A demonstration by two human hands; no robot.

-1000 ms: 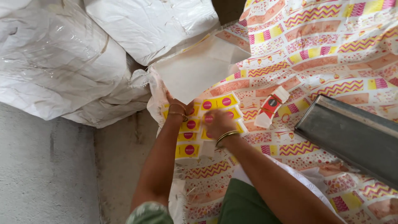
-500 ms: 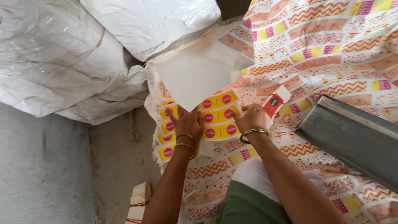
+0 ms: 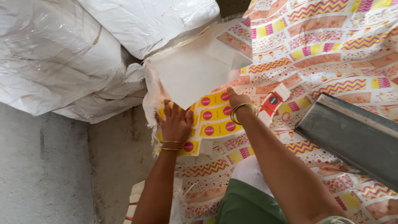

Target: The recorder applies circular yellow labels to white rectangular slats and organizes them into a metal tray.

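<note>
My left hand [image 3: 176, 122] lies flat, fingers spread, on a yellow sheet of labels with pink round marks [image 3: 212, 119]. The sheet rests on patterned printed paper sheets [image 3: 331, 49] spread over the floor. My right hand [image 3: 237, 99] presses down on the upper right part of the same yellow sheet, fingers partly hidden under a white sheet [image 3: 190, 74] that lies above it. Bangles ring both wrists. A small red and white packet [image 3: 273, 103] lies just right of my right hand.
Large white plastic sacks [image 3: 62, 54] are piled at the upper left. A grey metal tray [image 3: 352, 137] sits at the right on the patterned sheets. Bare concrete floor [image 3: 41, 174] is at the left. A stack of cartons [image 3: 134, 203] shows by my left arm.
My left hand has spread flat on the yellow sheet. My right hand moved up to the sheet's top right edge, under the white sheet.
</note>
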